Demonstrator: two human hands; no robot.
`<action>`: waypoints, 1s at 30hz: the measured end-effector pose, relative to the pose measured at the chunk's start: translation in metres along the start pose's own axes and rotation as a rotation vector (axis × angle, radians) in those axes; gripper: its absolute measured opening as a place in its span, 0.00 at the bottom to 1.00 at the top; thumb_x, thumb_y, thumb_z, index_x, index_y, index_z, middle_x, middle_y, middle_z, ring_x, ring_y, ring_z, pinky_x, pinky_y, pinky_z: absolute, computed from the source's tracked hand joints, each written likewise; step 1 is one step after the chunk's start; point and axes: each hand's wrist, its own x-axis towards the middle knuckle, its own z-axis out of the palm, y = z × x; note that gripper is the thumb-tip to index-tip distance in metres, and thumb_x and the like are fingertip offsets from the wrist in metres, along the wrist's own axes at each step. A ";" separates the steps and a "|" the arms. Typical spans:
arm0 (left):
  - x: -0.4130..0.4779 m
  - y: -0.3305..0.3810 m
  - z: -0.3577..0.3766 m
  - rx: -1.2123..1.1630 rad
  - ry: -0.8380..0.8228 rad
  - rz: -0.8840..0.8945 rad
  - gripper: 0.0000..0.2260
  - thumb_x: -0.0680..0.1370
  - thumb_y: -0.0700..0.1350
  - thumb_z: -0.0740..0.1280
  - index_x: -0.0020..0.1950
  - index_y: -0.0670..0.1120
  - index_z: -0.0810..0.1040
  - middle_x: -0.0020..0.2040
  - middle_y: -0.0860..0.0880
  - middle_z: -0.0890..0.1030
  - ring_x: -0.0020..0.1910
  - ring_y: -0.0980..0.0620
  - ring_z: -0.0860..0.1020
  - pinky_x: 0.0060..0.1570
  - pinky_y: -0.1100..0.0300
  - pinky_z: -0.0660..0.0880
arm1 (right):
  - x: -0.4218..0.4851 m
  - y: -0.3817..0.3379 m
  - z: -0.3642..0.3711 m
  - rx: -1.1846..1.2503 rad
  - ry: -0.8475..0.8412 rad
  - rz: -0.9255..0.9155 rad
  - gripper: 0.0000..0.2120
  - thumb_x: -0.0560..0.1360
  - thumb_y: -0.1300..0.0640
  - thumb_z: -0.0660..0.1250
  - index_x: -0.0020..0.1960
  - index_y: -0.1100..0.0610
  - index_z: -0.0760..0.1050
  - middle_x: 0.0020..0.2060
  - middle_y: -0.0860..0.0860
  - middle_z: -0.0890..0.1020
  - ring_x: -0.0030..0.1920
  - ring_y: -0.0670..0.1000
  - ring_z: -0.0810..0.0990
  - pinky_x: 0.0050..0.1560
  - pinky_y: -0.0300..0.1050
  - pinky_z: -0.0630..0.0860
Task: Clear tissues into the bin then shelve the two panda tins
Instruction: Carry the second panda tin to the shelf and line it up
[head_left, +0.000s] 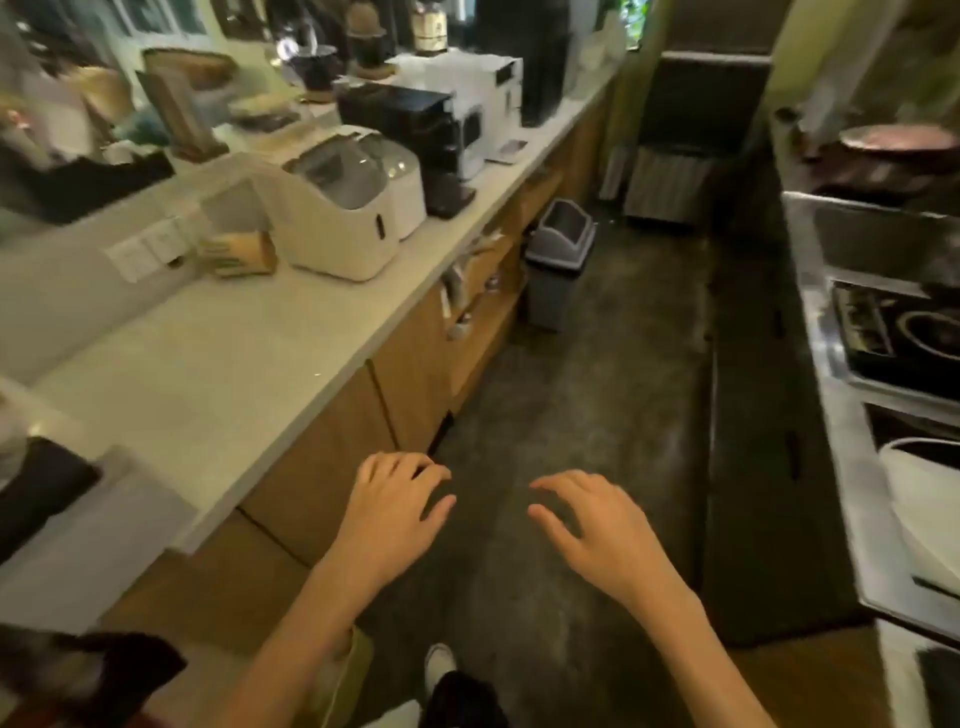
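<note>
Grey, with a swing lid, the bin (561, 249) stands on the floor against the wooden cabinets (415, 358), well ahead of you. Your left hand (395, 512) and right hand (597, 525) hover empty, fingers spread. No writing is readable; the picture is blurred. White appliances (353, 208) crowd the white counter (218, 364). I cannot find tissues or tins.

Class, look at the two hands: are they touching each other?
Apart. The head view shows dark floor between the left hand and the right hand.
</note>
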 end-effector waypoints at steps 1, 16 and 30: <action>-0.009 -0.031 0.010 -0.008 -0.030 -0.083 0.14 0.81 0.57 0.59 0.65 0.56 0.74 0.65 0.55 0.76 0.67 0.51 0.71 0.71 0.49 0.60 | 0.023 -0.012 0.024 0.005 -0.066 -0.042 0.19 0.79 0.38 0.55 0.64 0.43 0.74 0.59 0.41 0.79 0.59 0.45 0.77 0.58 0.45 0.74; 0.011 -0.252 0.064 -0.142 -0.194 -0.625 0.12 0.82 0.50 0.58 0.64 0.53 0.74 0.62 0.52 0.78 0.62 0.50 0.75 0.63 0.51 0.71 | 0.326 -0.099 0.171 -0.112 -0.471 -0.405 0.13 0.79 0.49 0.62 0.60 0.50 0.80 0.58 0.48 0.82 0.58 0.52 0.79 0.55 0.50 0.77; 0.264 -0.432 0.056 -0.127 -0.126 -0.827 0.13 0.82 0.50 0.56 0.61 0.49 0.76 0.56 0.48 0.82 0.52 0.46 0.80 0.50 0.51 0.72 | 0.691 -0.115 0.197 -0.023 -0.586 -0.525 0.14 0.80 0.47 0.61 0.64 0.48 0.77 0.63 0.46 0.80 0.61 0.49 0.77 0.59 0.41 0.71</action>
